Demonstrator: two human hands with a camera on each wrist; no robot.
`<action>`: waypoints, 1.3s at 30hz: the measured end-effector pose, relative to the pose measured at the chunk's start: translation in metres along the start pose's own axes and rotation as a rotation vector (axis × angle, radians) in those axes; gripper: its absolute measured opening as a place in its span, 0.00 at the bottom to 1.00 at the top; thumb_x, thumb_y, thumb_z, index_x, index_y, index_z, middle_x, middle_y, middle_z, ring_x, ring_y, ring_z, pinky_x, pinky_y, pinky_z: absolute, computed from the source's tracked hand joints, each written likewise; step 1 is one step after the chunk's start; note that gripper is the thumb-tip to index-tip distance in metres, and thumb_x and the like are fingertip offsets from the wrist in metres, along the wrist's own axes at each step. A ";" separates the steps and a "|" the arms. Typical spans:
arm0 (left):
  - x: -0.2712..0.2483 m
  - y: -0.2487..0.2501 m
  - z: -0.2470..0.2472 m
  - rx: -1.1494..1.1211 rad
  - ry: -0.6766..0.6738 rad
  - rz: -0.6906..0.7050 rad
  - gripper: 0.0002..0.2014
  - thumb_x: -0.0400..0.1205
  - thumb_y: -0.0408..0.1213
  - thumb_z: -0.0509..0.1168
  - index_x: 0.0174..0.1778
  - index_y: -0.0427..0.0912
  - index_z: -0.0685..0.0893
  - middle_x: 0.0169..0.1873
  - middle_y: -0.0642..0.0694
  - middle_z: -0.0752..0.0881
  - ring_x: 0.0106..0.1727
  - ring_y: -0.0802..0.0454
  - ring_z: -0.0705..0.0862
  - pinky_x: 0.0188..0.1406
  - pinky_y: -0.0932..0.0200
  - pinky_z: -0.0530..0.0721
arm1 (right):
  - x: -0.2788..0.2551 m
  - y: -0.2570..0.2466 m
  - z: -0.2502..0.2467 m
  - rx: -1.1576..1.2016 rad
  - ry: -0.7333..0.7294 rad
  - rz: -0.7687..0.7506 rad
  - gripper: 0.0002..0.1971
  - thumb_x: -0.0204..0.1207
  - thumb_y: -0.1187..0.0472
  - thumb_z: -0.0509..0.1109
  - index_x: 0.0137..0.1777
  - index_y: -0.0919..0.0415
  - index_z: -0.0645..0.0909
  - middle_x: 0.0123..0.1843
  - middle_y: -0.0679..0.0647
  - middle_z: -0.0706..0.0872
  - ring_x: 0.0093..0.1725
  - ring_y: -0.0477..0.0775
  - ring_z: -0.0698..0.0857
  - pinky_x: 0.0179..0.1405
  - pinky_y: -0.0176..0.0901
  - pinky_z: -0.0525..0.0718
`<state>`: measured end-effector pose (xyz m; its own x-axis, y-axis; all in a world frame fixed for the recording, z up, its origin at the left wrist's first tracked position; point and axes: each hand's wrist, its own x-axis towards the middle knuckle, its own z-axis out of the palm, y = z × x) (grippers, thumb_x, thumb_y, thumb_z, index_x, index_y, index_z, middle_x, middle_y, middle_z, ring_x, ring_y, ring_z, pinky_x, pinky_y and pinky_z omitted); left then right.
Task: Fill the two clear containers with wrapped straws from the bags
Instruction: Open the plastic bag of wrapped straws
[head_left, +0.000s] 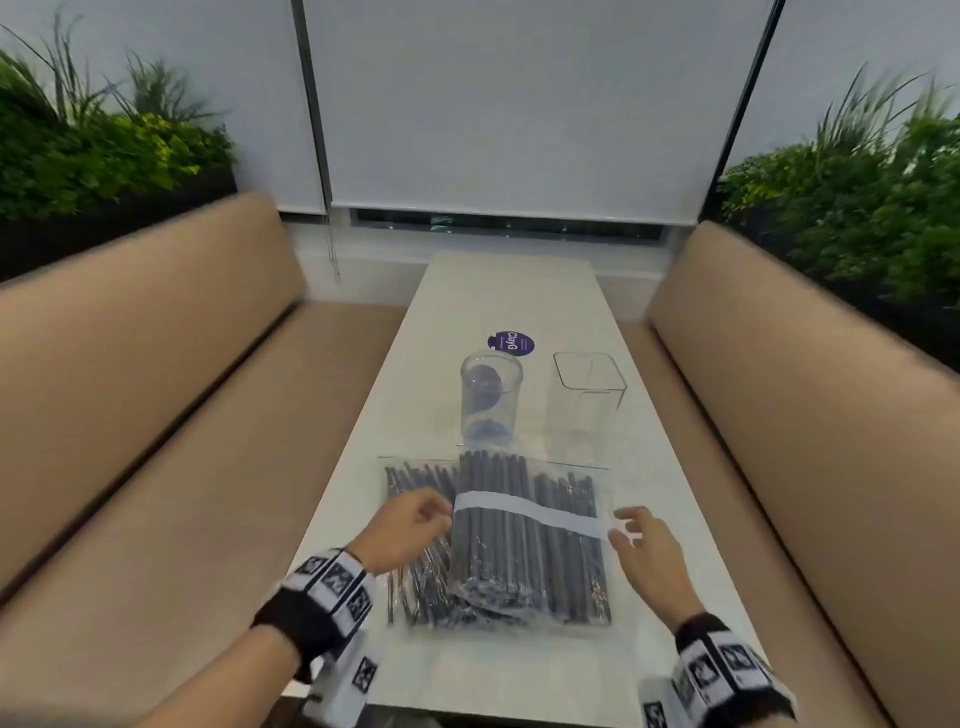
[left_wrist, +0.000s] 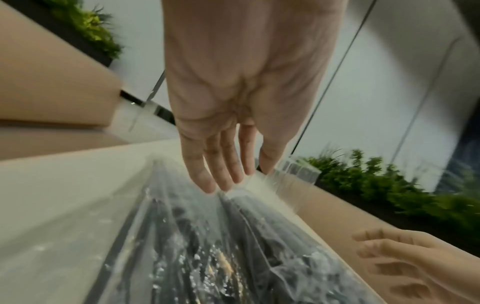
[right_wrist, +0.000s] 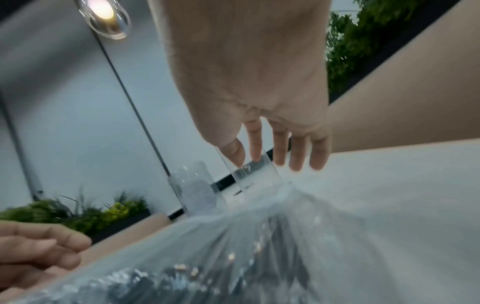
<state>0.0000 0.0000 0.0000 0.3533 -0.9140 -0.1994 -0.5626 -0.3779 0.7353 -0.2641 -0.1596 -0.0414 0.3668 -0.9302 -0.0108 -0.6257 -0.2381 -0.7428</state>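
Observation:
Two clear bags of black wrapped straws lie at the near end of the white table (head_left: 511, 291). The top bag (head_left: 519, 556) has a white strip across it and overlaps the lower bag (head_left: 415, 480). Behind them stand a round clear container (head_left: 491, 400) and a square clear container (head_left: 589, 397), both without straws. My left hand (head_left: 415, 519) is at the top bag's left edge; in the left wrist view its fingertips (left_wrist: 228, 183) touch the plastic (left_wrist: 207, 246). My right hand (head_left: 641, 535) hovers at the bag's right edge with spread fingers (right_wrist: 280, 156), holding nothing.
A purple round sticker (head_left: 511, 343) lies beyond the round container. Tan padded benches run along the table's left (head_left: 156, 415) and right (head_left: 805, 415) sides. Green plants sit behind both benches, and a window blind (head_left: 519, 104) hangs at the far end.

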 end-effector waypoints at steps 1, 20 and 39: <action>0.013 -0.001 0.006 -0.018 0.049 -0.036 0.08 0.84 0.38 0.64 0.58 0.44 0.82 0.53 0.49 0.85 0.54 0.53 0.82 0.56 0.61 0.79 | 0.006 -0.001 0.007 -0.032 0.024 0.050 0.14 0.82 0.59 0.67 0.66 0.59 0.77 0.63 0.64 0.81 0.63 0.64 0.81 0.59 0.50 0.77; 0.058 0.019 0.048 -0.452 0.038 -0.269 0.28 0.76 0.54 0.73 0.56 0.32 0.76 0.35 0.46 0.78 0.26 0.56 0.72 0.24 0.64 0.71 | -0.003 -0.046 0.021 0.456 -0.010 0.060 0.32 0.72 0.81 0.66 0.72 0.52 0.72 0.55 0.60 0.77 0.45 0.57 0.81 0.49 0.48 0.81; 0.010 0.083 -0.092 -0.012 0.159 0.256 0.17 0.61 0.46 0.65 0.44 0.47 0.84 0.44 0.45 0.88 0.44 0.49 0.86 0.52 0.47 0.85 | -0.022 -0.194 -0.051 0.011 -0.162 -0.631 0.02 0.79 0.54 0.72 0.49 0.47 0.82 0.43 0.48 0.85 0.44 0.55 0.85 0.43 0.51 0.83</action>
<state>0.0254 -0.0268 0.1181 0.3147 -0.9442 0.0969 -0.6401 -0.1357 0.7562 -0.1857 -0.1071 0.1372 0.7610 -0.5587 0.3297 -0.2496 -0.7212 -0.6462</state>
